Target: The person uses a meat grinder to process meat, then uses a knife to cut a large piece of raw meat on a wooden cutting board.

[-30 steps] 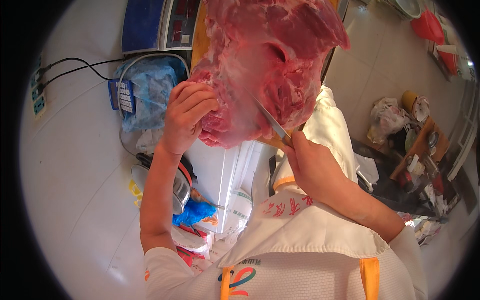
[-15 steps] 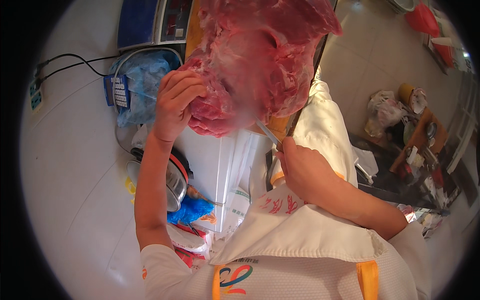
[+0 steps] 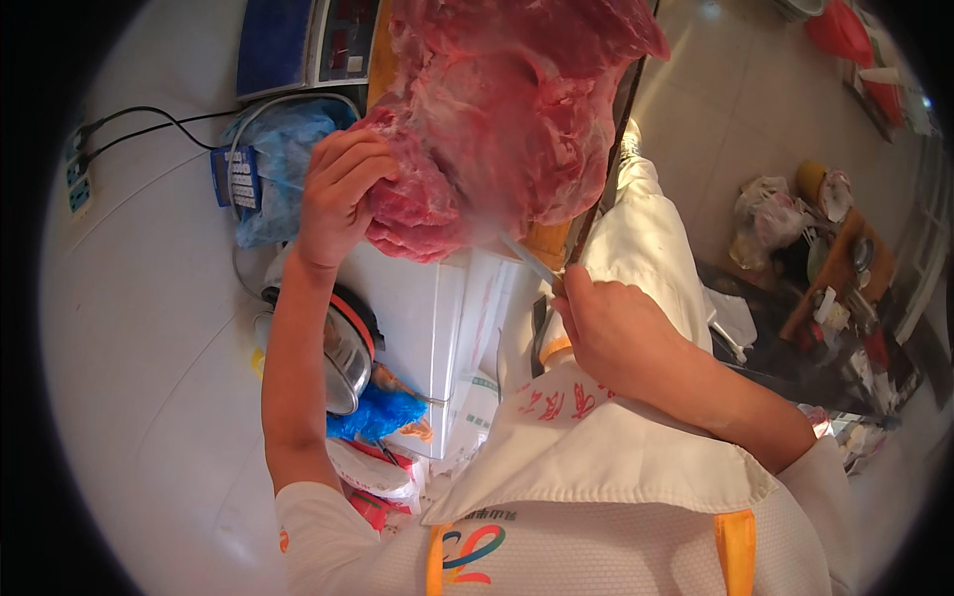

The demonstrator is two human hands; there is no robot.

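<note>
A large slab of raw meat (image 3: 497, 129) lies on a wooden board (image 3: 548, 241) at the top of the view. With bent fingers my left hand (image 3: 341, 194) grips the meat's near left edge; its fingertips are partly hidden against the flesh. My right hand (image 3: 621, 323) is closed around the handle of a knife (image 3: 530, 260), just off the near edge of the meat. The blade points up and left toward the meat, and its tip is lost in a blurred patch there.
A blue-topped scale (image 3: 273, 50) stands at the far left, near a blue plastic bag (image 3: 283, 164). Below my left arm are a steel pot or lid (image 3: 346, 372) and a bright blue bag (image 3: 383, 412). A cluttered low table (image 3: 845, 288) stands at the right.
My left hand and the meat's near left edge have shifted slightly left and up. The knife and my right hand have moved only a little.
</note>
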